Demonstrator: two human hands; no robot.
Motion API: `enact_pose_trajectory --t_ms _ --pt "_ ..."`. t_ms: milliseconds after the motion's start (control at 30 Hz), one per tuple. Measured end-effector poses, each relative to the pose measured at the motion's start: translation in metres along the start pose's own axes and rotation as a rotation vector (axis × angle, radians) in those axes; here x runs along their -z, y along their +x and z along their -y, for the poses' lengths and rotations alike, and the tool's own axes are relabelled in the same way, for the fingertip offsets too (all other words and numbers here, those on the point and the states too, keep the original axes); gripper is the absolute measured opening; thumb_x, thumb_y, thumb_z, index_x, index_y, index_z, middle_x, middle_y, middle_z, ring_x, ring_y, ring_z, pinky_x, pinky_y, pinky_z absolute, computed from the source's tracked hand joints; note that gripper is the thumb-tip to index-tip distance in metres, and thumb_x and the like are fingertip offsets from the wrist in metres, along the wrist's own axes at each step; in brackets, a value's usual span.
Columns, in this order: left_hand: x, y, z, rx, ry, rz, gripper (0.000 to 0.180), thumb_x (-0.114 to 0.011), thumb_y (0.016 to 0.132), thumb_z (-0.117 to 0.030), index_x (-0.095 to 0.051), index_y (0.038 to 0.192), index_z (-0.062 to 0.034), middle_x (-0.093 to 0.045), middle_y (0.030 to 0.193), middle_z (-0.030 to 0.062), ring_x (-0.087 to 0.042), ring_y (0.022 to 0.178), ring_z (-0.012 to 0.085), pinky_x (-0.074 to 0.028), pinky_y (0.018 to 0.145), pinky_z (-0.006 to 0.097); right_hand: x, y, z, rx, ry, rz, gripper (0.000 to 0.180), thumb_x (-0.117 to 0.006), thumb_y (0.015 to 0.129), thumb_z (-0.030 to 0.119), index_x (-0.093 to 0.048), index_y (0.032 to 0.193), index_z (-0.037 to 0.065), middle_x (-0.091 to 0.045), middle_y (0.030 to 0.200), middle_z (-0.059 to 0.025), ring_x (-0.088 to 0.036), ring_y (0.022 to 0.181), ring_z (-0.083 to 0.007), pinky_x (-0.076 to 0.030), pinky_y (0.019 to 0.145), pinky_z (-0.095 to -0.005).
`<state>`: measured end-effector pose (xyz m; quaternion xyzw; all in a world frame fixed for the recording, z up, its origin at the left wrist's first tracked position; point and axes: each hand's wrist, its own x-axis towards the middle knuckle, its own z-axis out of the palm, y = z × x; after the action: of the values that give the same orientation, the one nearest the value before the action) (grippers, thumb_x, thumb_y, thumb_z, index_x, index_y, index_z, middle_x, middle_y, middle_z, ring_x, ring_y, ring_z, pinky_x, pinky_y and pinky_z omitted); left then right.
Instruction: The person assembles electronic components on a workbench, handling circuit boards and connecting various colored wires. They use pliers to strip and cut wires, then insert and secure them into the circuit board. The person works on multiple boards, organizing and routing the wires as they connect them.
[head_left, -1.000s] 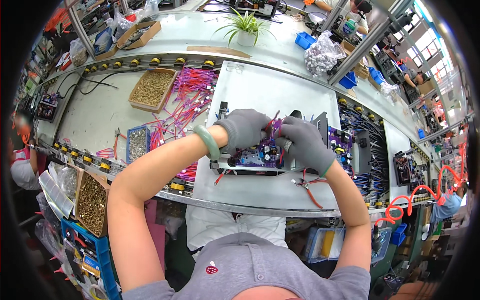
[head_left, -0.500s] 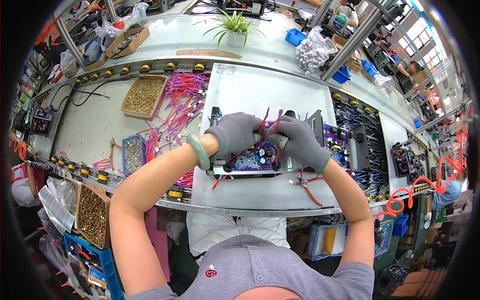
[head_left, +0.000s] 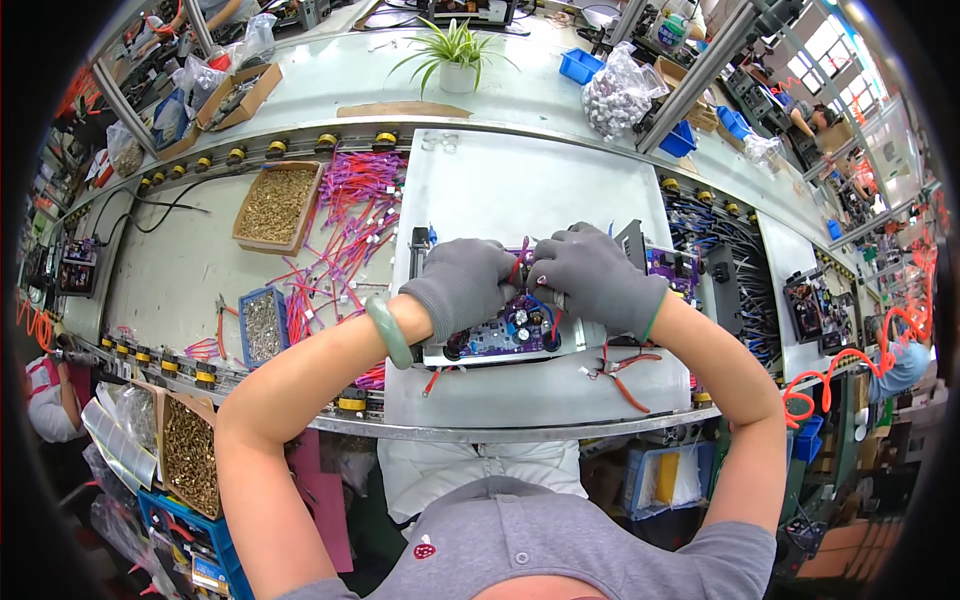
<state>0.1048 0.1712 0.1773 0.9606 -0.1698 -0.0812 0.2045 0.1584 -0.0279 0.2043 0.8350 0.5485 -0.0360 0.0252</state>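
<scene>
Both my hands wear grey gloves and meet above a purple circuit board (head_left: 505, 338) set in a metal housing (head_left: 580, 338). My left hand (head_left: 465, 280) has its fingers closed at a red wire (head_left: 518, 265) standing up from the board. Close beside it, my right hand (head_left: 595, 275) is closed, fingers curled in; its fingertips and whatever they grip are hidden. Another short red wire (head_left: 556, 322) rises from the board below the right hand. Red-handled cutters (head_left: 628, 388) lie on the white work surface (head_left: 500, 400) just in front of the housing.
Left of the board spread many red and purple wires (head_left: 345, 240), a box of brass-coloured parts (head_left: 277, 205) and a blue bin of small parts (head_left: 262, 325). To the right are another purple board (head_left: 672, 268) and dark cables (head_left: 735, 250). A potted plant (head_left: 458, 75) stands beyond.
Both hands have shifted slightly and closed in lower over the board. The right fingers, which pinched a raised wire, are now curled down. The view has moved a little.
</scene>
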Motion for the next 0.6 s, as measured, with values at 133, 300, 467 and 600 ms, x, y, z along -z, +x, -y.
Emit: enact_pose_trajectory --t_ms 133,300,467,600 --pt "-0.004 0.001 -0.002 -0.006 0.047 0.049 0.017 -0.067 0.086 -0.032 -0.075 0.093 -0.0188 -0.069 0.095 0.007 -0.069 0.09 0.0294 -0.055 0.077 0.042 -0.009 -0.002 0.016 0.052 -0.127 0.014 0.024 -0.072 0.068 0.012 -0.065 0.091 0.011 -0.063 0.091 -0.0047 -0.063 0.092 -0.0228 -0.047 0.084 -0.0384" --pt "0.006 0.004 -0.002 -0.057 0.032 0.066 0.022 -0.068 0.085 -0.033 -0.073 0.088 -0.0118 -0.07 0.086 0.013 -0.069 0.083 0.0331 -0.055 0.077 0.044 -0.013 0.0 0.017 0.001 -0.103 -0.047 0.022 -0.07 0.07 0.012 -0.065 0.091 0.01 -0.064 0.091 -0.0049 -0.063 0.09 -0.0236 -0.047 0.083 -0.0389" --pt "0.016 0.007 0.009 -0.065 -0.017 0.125 0.025 -0.069 0.084 -0.034 -0.073 0.088 -0.0091 -0.07 0.083 0.015 -0.069 0.081 0.0342 -0.055 0.076 0.045 -0.012 0.01 0.02 0.062 -0.033 -0.08 0.021 -0.072 0.072 0.013 -0.065 0.092 0.008 -0.065 0.091 -0.008 -0.064 0.088 -0.0252 -0.048 0.083 -0.0411" --pt "0.012 0.012 0.01 -0.02 -0.085 0.181 0.022 -0.068 0.085 -0.034 -0.076 0.098 -0.0174 -0.072 0.087 0.0136 -0.069 0.084 0.0321 -0.055 0.079 0.042 -0.013 0.0 0.013 -0.051 0.031 -0.064 0.02 -0.07 0.071 0.01 -0.064 0.09 0.007 -0.063 0.093 -0.0094 -0.064 0.09 -0.0269 -0.048 0.087 -0.0429"
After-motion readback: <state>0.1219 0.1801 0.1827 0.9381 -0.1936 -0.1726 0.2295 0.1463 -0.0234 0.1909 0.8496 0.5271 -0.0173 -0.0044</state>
